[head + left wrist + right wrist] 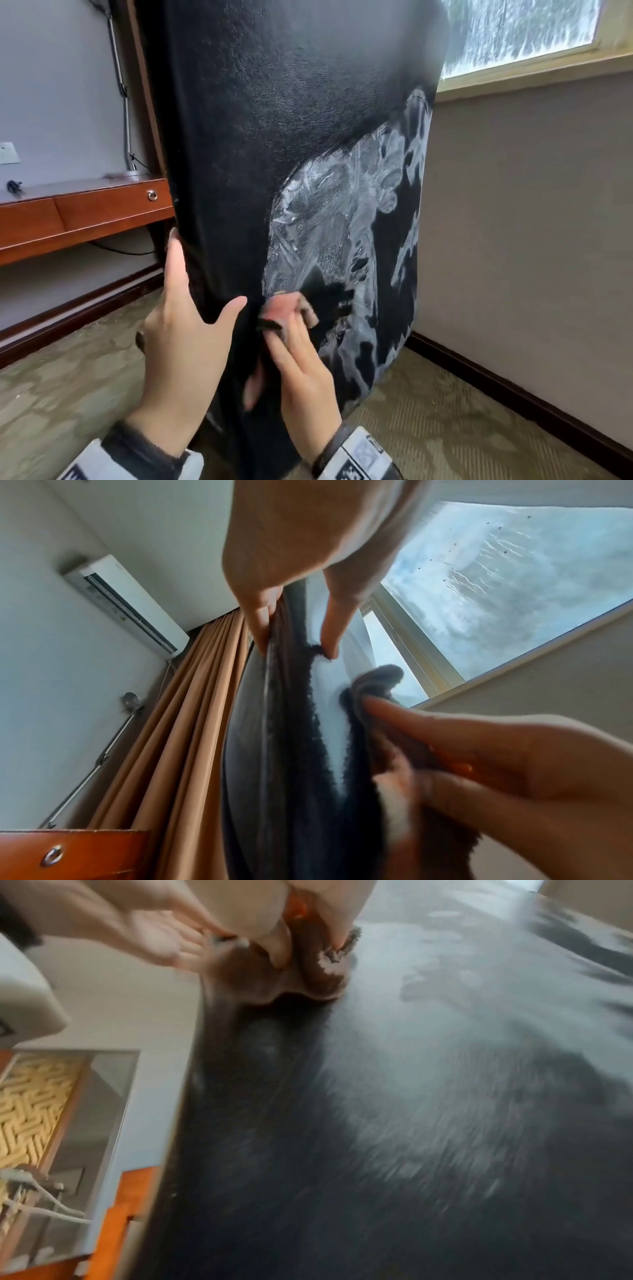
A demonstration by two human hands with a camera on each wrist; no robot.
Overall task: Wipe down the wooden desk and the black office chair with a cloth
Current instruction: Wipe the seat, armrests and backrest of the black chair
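Left hand (174, 329) clasps chair (274, 137) edge; right hand (301, 370) grips cloth (286, 310), pressed low on its back. Whitish patches (342, 212) look unwiped; desk (85, 212) state unclear.

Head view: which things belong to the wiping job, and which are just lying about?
Job: black office chair, cloth, wooden desk, left hand gripping the chair's edge, right hand holding the cloth.
Lying about: window, wall socket, carpet.

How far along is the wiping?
Seemingly done: streaky sheen covers the right side of the black padded chair back. In hand: left hand grips its edge; right hand presses a brownish cloth low down. Left: its matte upper area; brown wooden desk unclear.
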